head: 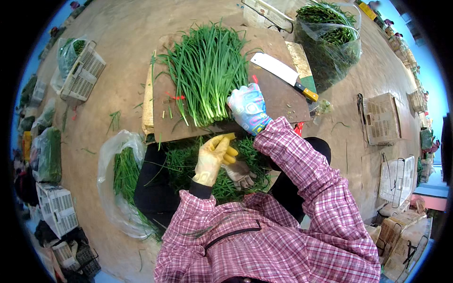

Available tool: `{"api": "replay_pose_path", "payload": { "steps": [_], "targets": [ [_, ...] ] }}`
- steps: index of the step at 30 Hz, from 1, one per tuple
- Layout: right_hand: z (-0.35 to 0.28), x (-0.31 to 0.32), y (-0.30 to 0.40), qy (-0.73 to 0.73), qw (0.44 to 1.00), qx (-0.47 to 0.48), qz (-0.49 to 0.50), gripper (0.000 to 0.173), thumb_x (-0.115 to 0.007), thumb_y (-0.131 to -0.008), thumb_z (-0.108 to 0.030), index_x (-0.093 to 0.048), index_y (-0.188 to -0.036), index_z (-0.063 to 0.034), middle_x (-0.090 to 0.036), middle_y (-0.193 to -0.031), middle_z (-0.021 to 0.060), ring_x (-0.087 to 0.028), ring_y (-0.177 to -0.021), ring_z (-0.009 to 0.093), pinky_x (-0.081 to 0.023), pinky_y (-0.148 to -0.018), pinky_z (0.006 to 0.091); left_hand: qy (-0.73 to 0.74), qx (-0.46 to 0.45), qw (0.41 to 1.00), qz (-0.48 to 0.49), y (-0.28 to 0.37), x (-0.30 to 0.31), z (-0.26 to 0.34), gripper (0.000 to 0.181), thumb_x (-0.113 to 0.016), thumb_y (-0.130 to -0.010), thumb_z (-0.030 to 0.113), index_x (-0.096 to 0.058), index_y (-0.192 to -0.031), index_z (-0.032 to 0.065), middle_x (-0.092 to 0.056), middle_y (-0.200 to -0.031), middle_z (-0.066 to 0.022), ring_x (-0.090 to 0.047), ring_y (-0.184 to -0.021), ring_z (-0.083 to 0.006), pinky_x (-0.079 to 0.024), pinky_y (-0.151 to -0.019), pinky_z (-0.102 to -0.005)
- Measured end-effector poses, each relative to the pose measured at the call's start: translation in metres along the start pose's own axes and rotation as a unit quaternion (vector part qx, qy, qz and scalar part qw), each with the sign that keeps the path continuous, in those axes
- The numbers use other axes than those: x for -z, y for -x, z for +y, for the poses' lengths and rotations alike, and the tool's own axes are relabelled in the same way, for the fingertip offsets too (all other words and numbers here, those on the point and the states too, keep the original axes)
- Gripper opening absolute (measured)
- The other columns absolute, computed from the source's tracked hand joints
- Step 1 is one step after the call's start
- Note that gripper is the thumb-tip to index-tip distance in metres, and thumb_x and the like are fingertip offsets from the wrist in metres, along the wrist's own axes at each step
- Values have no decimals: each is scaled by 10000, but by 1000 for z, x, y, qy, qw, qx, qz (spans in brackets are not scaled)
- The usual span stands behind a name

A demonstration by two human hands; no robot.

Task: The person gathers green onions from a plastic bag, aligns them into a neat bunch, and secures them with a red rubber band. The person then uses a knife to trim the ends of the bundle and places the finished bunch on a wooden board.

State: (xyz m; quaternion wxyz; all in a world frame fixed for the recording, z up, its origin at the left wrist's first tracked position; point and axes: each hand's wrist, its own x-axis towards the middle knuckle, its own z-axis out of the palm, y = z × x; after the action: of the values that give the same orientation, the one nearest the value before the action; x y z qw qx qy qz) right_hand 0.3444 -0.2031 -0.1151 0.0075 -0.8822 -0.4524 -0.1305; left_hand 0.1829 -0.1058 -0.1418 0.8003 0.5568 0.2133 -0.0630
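Note:
A thick pile of green garlic chives (208, 70) lies on a brown board (276, 106), pale cut ends towards me. My right hand (249, 109), in a blue patterned glove, rests with curled fingers against the right side of the pile's cut ends; whether it grips any stalks is hidden. My left hand (216, 155), in a cream and yellow rubber glove, is over my lap just below the board's near edge, fingers bent, with no object visible in it. To the right of the chives lies a cleaver (276, 67) with a black and yellow handle. Small red ties lie on the board.
Loose greens and a grey glove (240, 175) lie below my hands. An open plastic bag (106, 180) of chives stands left of my leg, another bag of greens (325, 49) beyond the board at right. Plastic crates (382, 118) stand on the floor at both sides.

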Motion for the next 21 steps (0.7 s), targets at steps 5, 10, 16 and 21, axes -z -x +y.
{"api": "replay_pose_path", "payload": {
  "steps": [5, 10, 16, 21],
  "targets": [
    [9, 16, 21, -115, 989, -30, 84, 134, -718, -663, -208, -680, -779, -152, -578, -650, 46, -595, -693, 259, -402, -726, 396, -6, -13, 1000, 24, 0, 4, 2, 326, -501, -987, 266, -619, -1154, 12, -657, -745, -51, -578, -554, -93, -456, -502, -205],
    [12, 20, 38, -186, 975, -62, 107, 129, -726, -687, -201, -683, -788, -134, -606, -644, 70, -604, -666, 265, -410, -689, 384, -11, -24, 999, 42, -11, -4, 9, 334, -511, -981, 286, -633, -1143, 20, -652, -739, -45, -570, -528, -90, -448, -491, -204],
    [15, -5, 38, -269, 945, -118, 142, 105, -717, -689, -203, -698, -762, -129, -645, -685, 80, -608, -659, 296, -446, -684, 388, 144, 116, 982, 48, -40, -23, 17, 376, -586, -928, 397, -582, -1092, 59, -670, -861, -83, -574, -548, -113, -422, -463, -210],
    [15, -2, 43, -259, 953, -99, 118, 104, -721, -669, -196, -672, -729, -127, -618, -656, 80, -582, -658, 295, -430, -695, 384, 157, 99, 978, 94, -61, -35, -3, 294, -595, -933, 345, -597, -1044, 72, -655, -939, -84, -552, -640, -117, -432, -497, -242]
  ]
}}
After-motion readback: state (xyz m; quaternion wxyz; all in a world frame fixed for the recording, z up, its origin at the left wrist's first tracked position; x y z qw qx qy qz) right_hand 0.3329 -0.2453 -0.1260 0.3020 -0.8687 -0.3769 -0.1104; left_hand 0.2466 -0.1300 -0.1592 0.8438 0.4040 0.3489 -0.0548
